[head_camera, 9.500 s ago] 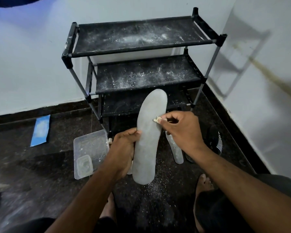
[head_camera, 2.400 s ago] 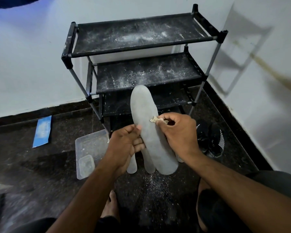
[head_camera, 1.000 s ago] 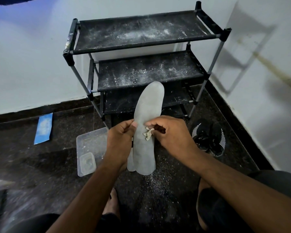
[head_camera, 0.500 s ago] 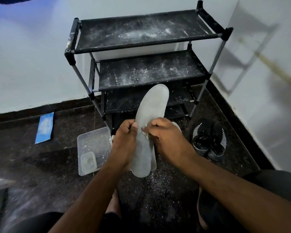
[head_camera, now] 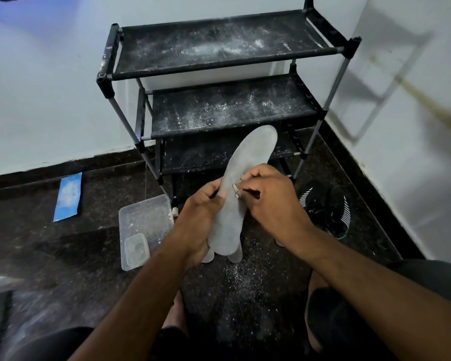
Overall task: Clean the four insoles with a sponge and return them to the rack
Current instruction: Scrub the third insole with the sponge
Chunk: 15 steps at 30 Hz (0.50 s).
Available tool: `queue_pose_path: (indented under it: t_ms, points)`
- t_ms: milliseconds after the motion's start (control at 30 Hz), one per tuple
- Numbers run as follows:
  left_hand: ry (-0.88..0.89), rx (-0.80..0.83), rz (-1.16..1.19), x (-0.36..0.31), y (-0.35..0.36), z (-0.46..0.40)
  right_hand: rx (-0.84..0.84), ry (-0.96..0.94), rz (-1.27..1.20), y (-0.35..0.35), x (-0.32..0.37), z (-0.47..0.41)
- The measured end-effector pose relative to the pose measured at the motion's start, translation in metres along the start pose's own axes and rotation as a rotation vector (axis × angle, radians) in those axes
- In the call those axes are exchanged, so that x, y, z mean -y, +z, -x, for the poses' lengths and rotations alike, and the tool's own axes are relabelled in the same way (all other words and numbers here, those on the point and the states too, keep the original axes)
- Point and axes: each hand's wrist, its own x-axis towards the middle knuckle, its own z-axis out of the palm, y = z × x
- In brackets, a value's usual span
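I hold a long grey insole [head_camera: 248,162] upright in front of the black shoe rack [head_camera: 219,61], toe end up and tilted right. My left hand [head_camera: 203,214] grips its lower left edge, thumb on the face. My right hand [head_camera: 268,201] pinches a small pale sponge piece [head_camera: 236,190] against the insole's middle. Behind the held insole, the heel ends of other grey insoles [head_camera: 236,256] show near the floor; most of them is hidden. The rack's shelves are dusted with white powder and carry no insoles.
A clear plastic tub [head_camera: 143,217] with a smaller container inside sits on the dark floor, left of my hands. Black striped shoes [head_camera: 326,207] lie by the right wall. A blue packet [head_camera: 68,196] lies at the left. White powder is scattered on the floor below.
The sponge has moved from the insole's right edge to its middle over the last seconds. The insole has swung from tilted left to tilted right; my left hand keeps its grip.
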Motion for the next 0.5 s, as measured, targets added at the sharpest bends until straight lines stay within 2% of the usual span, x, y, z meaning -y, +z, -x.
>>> queue_pose_path:
  t_ms: [167, 300, 433, 500]
  points:
    - [0.001, -0.002, -0.036, 0.002, 0.0, 0.002, -0.064, 0.031, 0.01, -0.005, 0.0, -0.004]
    - [0.018, 0.002, 0.02, 0.002, 0.003, 0.002, -0.068, -0.024, 0.041, -0.002, -0.004, -0.001]
    - [0.027, -0.081, 0.085, 0.002, -0.004, -0.003, 0.131, -0.197, 0.024, 0.012, 0.005, 0.011]
    - [0.011, -0.092, 0.091, 0.001, -0.006, -0.004, 0.135, -0.236, 0.026, 0.014, 0.001, 0.01]
